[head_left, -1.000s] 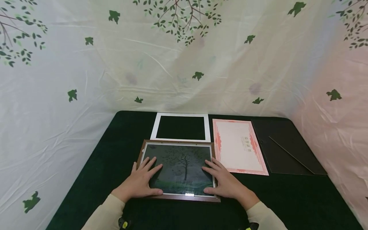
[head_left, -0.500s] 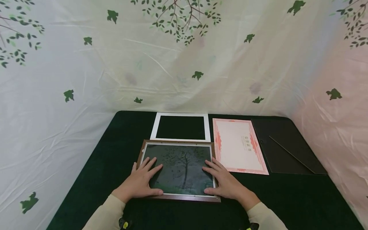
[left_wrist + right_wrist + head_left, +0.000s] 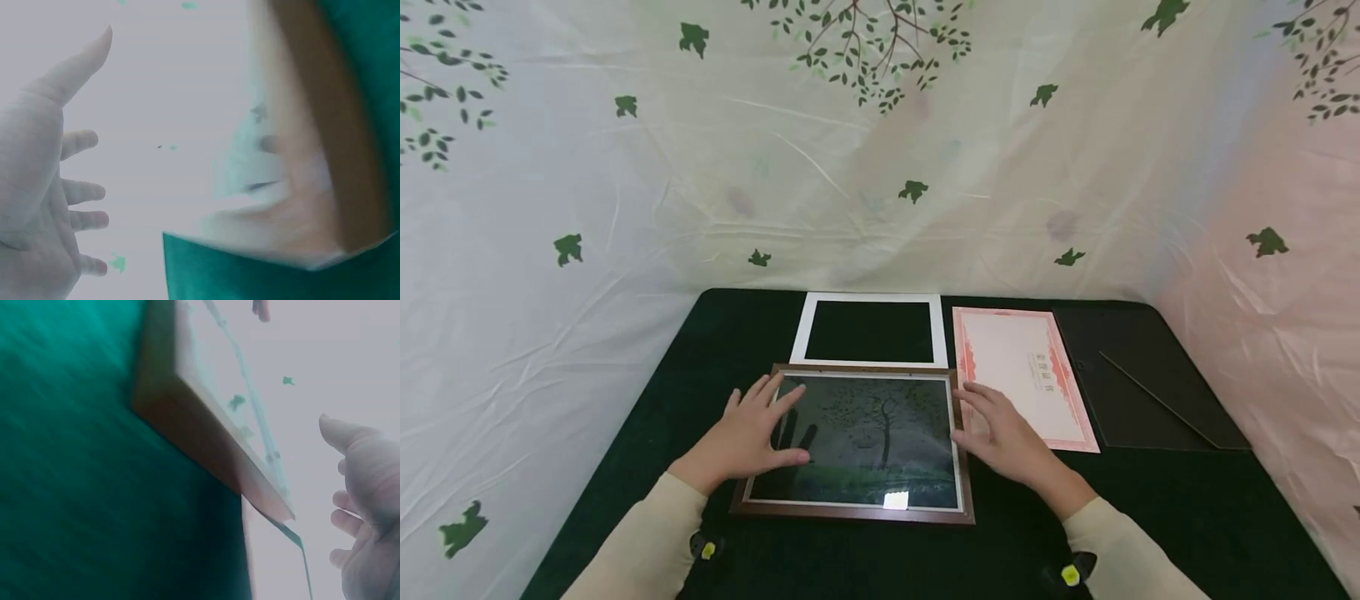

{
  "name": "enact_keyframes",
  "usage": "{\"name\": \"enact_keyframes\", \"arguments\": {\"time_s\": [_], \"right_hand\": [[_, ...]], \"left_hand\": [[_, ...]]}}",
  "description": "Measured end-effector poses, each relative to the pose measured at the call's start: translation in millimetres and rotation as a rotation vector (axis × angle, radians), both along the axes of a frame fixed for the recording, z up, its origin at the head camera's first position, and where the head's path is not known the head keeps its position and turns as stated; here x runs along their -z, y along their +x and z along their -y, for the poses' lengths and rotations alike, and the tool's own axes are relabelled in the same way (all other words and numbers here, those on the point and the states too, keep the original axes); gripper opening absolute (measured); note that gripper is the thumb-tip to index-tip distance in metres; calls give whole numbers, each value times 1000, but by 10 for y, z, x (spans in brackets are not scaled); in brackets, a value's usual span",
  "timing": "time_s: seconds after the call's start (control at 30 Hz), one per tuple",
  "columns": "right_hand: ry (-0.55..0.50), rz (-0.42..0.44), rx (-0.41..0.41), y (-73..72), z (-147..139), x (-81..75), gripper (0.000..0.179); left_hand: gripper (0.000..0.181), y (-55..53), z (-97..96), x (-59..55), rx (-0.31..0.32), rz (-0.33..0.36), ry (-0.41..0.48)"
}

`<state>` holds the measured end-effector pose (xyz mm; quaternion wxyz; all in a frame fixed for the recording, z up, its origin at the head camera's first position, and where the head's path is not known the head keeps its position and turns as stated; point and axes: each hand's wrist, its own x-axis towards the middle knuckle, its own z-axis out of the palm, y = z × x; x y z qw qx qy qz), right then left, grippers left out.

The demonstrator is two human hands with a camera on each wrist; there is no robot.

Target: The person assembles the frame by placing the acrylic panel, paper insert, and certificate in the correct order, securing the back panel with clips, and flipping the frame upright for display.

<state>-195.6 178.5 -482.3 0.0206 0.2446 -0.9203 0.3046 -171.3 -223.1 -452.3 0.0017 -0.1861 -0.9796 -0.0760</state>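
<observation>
A brown picture frame (image 3: 865, 512) lies flat on the dark green tabletop. Its glass (image 3: 850, 450) shows a tree on a dark ground, along with a bright light reflection. Over the frame's left part my left hand (image 3: 733, 437) is held with fingers spread, and the glass mirrors some of them. In the left wrist view that hand (image 3: 31, 181) appears apart from the frame's edge (image 3: 337, 125). My right hand (image 3: 1015, 437) is at the frame's right edge, fingers loosely extended. The right wrist view shows a gap between this hand (image 3: 381, 500) and the frame's side (image 3: 200, 440).
Behind the frame lies a white rectangular mat (image 3: 937, 333) with an open middle. To the right is a pink-bordered paper (image 3: 1000, 358), partly beneath my right hand in view. A black board (image 3: 1150, 342) with a thin rod (image 3: 1157, 400) across it lies farther right. Patterned curtains (image 3: 820, 208) surround the table.
Both hands have come off the glass where they rested. The left hand has moved up and left, the right hand up and right. The frame stays in place.
</observation>
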Motion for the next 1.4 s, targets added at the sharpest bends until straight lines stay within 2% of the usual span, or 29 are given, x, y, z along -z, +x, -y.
{"name": "enact_keyframes", "arguments": {"time_s": [0.17, 0.33, 0.6, 0.73, 0.87, 1.07, 1.4], "right_hand": [[21, -14, 50, -348, -130, -124, 60], [76, 21, 76, -673, -176, -157, 63], [177, 84, 59, -1032, -146, -140, 59], [180, 129, 74, -1162, -80, -88, 58], [155, 160, 69, -1295, 60, -22, 59], [144, 190, 31, -1457, 258, 87, 60], [178, 229, 39, -1518, 309, 170, 63]], "left_hand": [[99, -239, 123, -247, -35, -12, -32], [95, -540, 235, -313, -58, 8, -32], [88, -1038, 266, -124, -98, 112, -46], [85, -1227, 224, -33, -110, 156, -55], [84, -1308, 183, -3, -122, 196, -62], [83, -1322, 118, 15, -136, 249, -67], [84, -1345, 3, 164, -172, 332, -88]]}}
